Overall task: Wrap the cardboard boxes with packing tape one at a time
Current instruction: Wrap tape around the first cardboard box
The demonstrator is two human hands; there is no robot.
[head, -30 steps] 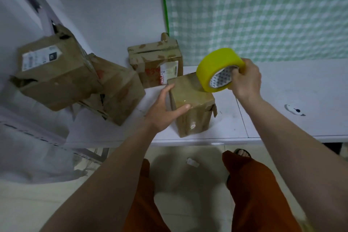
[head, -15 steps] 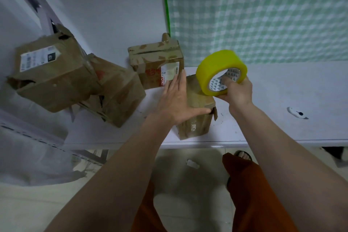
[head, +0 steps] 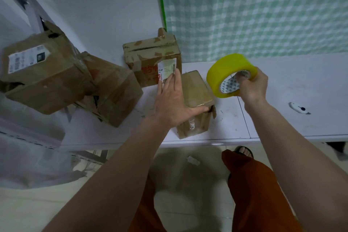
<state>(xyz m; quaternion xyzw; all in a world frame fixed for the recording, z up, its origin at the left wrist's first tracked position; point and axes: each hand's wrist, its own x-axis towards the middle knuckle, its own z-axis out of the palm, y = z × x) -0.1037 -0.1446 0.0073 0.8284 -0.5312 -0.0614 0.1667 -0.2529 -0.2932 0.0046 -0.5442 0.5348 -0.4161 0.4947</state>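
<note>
The left hand [head: 172, 102] lies flat, fingers straight, pressing the box [head: 195, 103] at the table [head: 282, 118] edge. The right hand [head: 253, 88] grips the tape [head: 227, 73] just beside it (strip unseen). Best keep pressing while pulling tape taut.

The left hand [head: 170, 102] covers the near left corner and part of the top of the small box [head: 195, 100], so the tape there cannot be judged. The print on the label [head: 166, 68] of the box behind the small box is too fine to read. The right hand's fingertips [head: 242, 76] vanish inside the tape roll [head: 228, 72]. Left of the small box, the largest box [head: 40, 73] hides part of the box leaning under it.
</note>
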